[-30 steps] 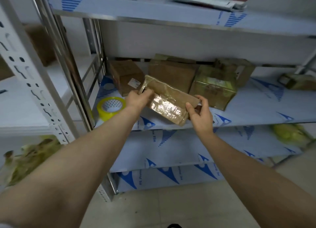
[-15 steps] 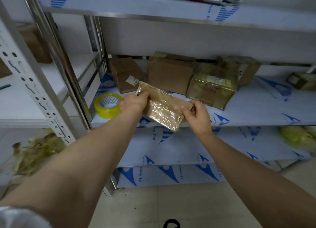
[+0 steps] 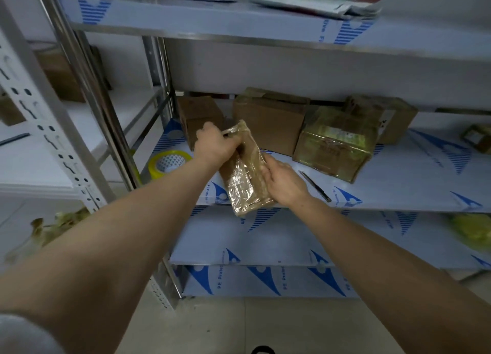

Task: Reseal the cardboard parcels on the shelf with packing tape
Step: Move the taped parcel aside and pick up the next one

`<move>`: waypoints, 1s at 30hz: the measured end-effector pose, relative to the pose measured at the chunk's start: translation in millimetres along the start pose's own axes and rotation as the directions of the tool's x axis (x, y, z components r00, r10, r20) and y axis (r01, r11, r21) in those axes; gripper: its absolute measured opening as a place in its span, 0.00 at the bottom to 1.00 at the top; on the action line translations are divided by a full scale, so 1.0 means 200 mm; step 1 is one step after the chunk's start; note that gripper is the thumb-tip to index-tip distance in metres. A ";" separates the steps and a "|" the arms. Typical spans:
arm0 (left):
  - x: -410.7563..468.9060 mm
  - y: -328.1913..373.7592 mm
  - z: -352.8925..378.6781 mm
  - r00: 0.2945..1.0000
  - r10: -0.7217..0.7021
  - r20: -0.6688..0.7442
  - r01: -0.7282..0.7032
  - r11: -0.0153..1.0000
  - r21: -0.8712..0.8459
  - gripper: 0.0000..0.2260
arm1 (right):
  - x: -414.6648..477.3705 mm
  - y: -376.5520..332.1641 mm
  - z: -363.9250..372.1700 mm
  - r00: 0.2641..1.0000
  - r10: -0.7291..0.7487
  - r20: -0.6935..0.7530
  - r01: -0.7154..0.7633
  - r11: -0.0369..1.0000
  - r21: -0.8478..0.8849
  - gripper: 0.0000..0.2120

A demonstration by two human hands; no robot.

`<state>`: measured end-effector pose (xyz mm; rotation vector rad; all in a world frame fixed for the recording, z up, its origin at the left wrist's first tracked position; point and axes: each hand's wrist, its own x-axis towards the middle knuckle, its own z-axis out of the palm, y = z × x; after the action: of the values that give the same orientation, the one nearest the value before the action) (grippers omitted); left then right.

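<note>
A small flat cardboard parcel (image 3: pixel 245 179), shiny with clear tape, is held at the front edge of the middle shelf (image 3: pixel 398 194), standing nearly on end. My left hand (image 3: pixel 215 145) grips its upper end. My right hand (image 3: pixel 285 181) holds its right side lower down. A yellow roll of packing tape (image 3: pixel 170 162) lies on the shelf to the left. Behind stand three more parcels: a small brown box (image 3: pixel 199 117), a larger brown box (image 3: pixel 271 120) and a tape-wrapped yellowish box (image 3: pixel 336 144).
A thin dark blade or pen (image 3: pixel 314 185) lies on the shelf just right of my right hand. Another box (image 3: pixel 390 117) sits at the back right. Steel uprights (image 3: pixel 90 96) stand to the left. Papers (image 3: pixel 318 0) rest on the top shelf.
The parcel has been turned from lying slantwise to nearly upright. My left hand moved up to its top end and my right hand came in along its side.
</note>
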<state>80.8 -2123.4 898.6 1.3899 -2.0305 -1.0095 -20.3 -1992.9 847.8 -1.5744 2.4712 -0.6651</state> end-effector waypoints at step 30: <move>-0.07 -0.13 -0.04 0.774 -0.059 0.630 0.488 0.689 -0.536 0.20 | -0.02 0.07 -0.01 0.792 0.477 0.382 -0.384 -0.097 0.918 0.16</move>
<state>106.9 -2118.3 883.1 1.0624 -1.4750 -2.2788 -30.4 -1983.1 842.3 -0.0850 1.4251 -1.7216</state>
